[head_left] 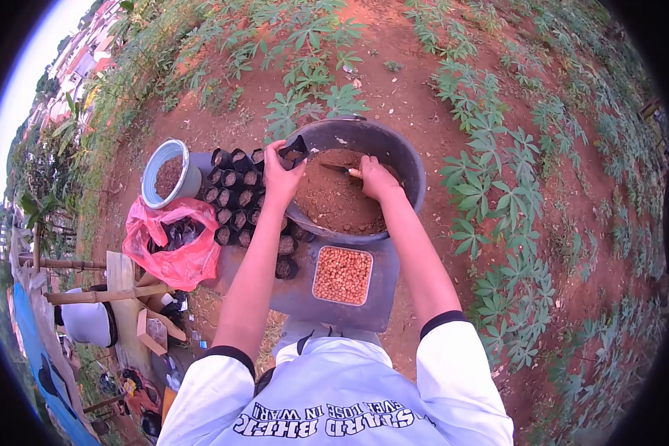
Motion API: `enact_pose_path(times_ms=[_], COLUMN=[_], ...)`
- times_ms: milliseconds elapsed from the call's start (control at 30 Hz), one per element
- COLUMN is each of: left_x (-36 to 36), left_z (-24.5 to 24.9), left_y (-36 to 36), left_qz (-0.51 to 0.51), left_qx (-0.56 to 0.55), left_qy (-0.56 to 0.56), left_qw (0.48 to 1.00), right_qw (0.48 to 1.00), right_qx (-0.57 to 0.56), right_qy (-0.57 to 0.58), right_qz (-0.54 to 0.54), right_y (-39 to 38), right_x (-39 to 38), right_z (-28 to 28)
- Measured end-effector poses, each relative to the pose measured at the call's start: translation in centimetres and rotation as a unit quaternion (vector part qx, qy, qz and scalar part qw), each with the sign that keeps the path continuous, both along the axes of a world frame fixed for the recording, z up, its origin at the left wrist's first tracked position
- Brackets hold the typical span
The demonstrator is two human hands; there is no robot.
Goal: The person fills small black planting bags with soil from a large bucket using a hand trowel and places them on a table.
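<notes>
My left hand (281,175) grips a black plastic seedling bag (294,151) at the left rim of a large dark basin (416,152). Brown soil (327,195) fills much of the basin. Over that soil, my right hand (377,178) is closed around a small trowel (334,167), its dark blade pointing left toward the bag and lying at the soil surface. Left of the basin, several soil-filled black seedling bags (234,195) stand in close rows, partly covered by my left forearm.
A square tub of orange-tan kernels (342,276) sits on the grey table (364,318) near my body. At left are a pale bucket of soil (150,186) and a pink plastic bag (201,264) with black plastic inside. Bamboo poles (104,295) and leafy plants (490,193) surround the spot.
</notes>
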State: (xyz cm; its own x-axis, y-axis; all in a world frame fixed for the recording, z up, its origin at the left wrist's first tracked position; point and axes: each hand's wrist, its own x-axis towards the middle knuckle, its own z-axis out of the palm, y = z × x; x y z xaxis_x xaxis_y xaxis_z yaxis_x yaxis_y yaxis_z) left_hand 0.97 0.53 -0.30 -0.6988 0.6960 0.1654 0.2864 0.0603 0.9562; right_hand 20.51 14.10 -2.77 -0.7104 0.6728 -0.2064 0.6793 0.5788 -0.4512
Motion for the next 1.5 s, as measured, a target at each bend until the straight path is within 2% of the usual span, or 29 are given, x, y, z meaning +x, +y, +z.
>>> enact_pose_path(times_ms=[167, 433, 600, 667, 767, 867, 967, 1167, 1233, 1433, 1500], left_x=[-0.3, -0.3, 0.1, 0.2, 0.1, 0.1, 0.0, -0.3, -0.2, -0.2, -0.4], left_z=[-0.2, 0.1, 0.5, 0.7, 0.8, 0.5, 0.2, -0.5, -0.3, -0.2, -0.4], left_y=[0.0, 0.0, -0.1, -0.1, -0.2, -0.2, -0.3, 0.0, -0.1, -0.1, 0.1], left_qz=[0.017, -0.023, -0.027, -0.033, -0.034, -0.045, -0.036, -0.045, -0.041, -0.052, -0.056], left_qx=[-0.012, -0.030, -0.010, -0.007, 0.000, 0.020, 0.025, 0.065, 0.058, 0.064, 0.070], left_qy=[0.079, 0.073, 0.064, 0.045, 0.085, 0.046, 0.059, 0.080, 0.028, 0.001, 0.034], left_qw=[0.997, 0.997, 0.998, 0.998, 0.996, 0.998, 0.997, 0.994, 0.997, 0.997, 0.995], right_qw=[1.000, 0.998, 0.997, 0.998, 0.999, 1.000, 0.999, 0.999, 0.999, 0.999, 0.999], right_qx=[0.001, -0.014, 0.008, 0.000, -0.014, 0.001, 0.028, 0.042, 0.039, 0.039, 0.037], right_qy=[-0.004, 0.005, 0.064, 0.057, 0.030, 0.016, 0.018, 0.018, -0.001, 0.018, 0.010], right_qz=[-0.008, -0.067, -0.041, -0.022, 0.002, 0.003, -0.005, -0.018, -0.022, -0.023, -0.016], right_y=[0.0, 0.2, 0.0, -0.3, -0.7, -0.4, 0.3, 0.5, 0.7, 0.3, 0.3], right_x=[0.0, 0.2, 0.3, 0.2, 0.0, 0.1, 0.4, 0.5, 0.6, 0.6, 0.6], right_z=[0.1, 0.4, 0.5, 1.3, 3.0, 1.4, 0.1, 0.0, 0.0, 0.6, 0.8])
